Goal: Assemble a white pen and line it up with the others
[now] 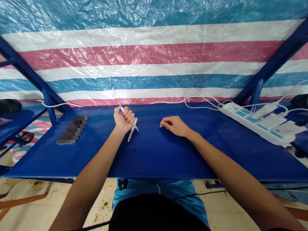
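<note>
Clamping a slim white pen, the left hand could drop it if its grip slackens; the right hand rests empty, well apart.

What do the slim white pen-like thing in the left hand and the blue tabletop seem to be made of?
The slim white pen-like stick looks like smooth plastic, judging by its even, pale sheen, though it appears small here. The flat blue tabletop looks like painted sheet metal or coated board: its surface is smooth and glossy with soft reflections, but the look leaves it open which.
</note>
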Available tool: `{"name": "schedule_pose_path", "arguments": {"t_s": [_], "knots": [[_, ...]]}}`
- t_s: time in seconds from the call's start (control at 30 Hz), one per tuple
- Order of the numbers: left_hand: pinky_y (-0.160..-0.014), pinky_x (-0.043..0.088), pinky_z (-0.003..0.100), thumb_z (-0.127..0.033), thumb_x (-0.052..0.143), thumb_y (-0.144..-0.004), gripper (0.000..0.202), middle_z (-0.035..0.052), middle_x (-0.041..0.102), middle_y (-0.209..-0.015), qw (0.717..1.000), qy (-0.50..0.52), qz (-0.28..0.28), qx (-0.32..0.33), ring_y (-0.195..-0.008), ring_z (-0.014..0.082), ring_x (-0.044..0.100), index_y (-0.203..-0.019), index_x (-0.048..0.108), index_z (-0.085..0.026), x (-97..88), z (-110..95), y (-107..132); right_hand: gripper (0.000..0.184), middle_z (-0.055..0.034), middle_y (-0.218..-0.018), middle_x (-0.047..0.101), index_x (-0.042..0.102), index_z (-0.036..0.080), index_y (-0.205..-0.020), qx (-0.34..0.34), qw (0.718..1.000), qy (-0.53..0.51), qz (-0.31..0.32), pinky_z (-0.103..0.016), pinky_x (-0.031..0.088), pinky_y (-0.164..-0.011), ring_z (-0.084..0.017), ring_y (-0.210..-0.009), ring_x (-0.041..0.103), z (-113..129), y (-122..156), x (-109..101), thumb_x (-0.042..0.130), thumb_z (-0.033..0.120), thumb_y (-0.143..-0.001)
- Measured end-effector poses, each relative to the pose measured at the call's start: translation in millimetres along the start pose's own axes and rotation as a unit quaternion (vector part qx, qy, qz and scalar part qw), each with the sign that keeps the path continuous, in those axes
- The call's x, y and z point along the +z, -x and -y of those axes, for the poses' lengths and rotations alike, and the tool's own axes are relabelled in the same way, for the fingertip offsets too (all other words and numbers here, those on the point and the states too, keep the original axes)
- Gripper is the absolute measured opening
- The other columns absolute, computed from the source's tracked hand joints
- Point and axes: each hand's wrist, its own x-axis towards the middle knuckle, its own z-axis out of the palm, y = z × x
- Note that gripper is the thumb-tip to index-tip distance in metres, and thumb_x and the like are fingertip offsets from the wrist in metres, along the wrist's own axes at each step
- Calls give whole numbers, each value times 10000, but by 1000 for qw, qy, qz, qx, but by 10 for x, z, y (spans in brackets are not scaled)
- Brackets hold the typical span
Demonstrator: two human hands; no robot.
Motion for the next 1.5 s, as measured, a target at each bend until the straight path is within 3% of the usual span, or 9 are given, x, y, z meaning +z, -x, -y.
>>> {"name": "schedule_pose_path", "arguments": {"t_s": [0.27, 0.43, 0.63, 0.97, 1.5], "knots": [[-320, 149, 202, -446, 238, -1086, 581, -79, 105, -448, 1000, -5, 6, -2, -316, 76, 164, -552, 184, -225, 9, 6, 14, 313, -6, -645, 641, 691, 208, -746, 1, 1000, 8, 3, -285, 419, -670, -151, -591, 565, 5, 0, -4, 491, 351, -940], [-320, 144, 206, -386, 203, -1083, 546, -74, 109, -441, 1000, -3, 1, 1, -313, 80, 176, -560, 179, -228, 5, -1, 16, 311, -4, -643, 640, 686, 211, -744, -3, 1000, 2, 4, -286, 421, -666, -149, -582, 558, -12, -2, 2, 490, 353, -939], [-330, 173, 213, -428, 317, -1074, 566, -76, 146, -463, 1000, -1, 11, -6, -325, 77, 198, -558, 222, -218, -49, 1, -21, 313, -5, -647, 640, 695, 206, -752, 1, 1000, 2, 1, -288, 423, -674, -149, -593, 564, 2, 9, -6, 497, 354, -944], [-319, 173, 214, -429, 332, -1067, 562, -76, 143, -461, 1000, 2, 20, 0, -327, 81, 180, -555, 226, -224, -88, 0, -55, 313, -1, -636, 633, 704, 206, -756, -4, 1000, 6, 5, -286, 416, -671, -147, -585, 558, -5, 7, -6, 496, 340, -949], [-314, 145, 219, -392, 248, -1067, 535, -66, 146, -425, 1000, 10, -1, 19, -303, 80, 184, -563, 179, -226, -17, 9, -1, 315, -5, -642, 640, 696, 204, -749, 0, 1000, 3, 2, -286, 425, -673, -148, -590, 566, -7, 4, 2, 497, 347, -947]]}}
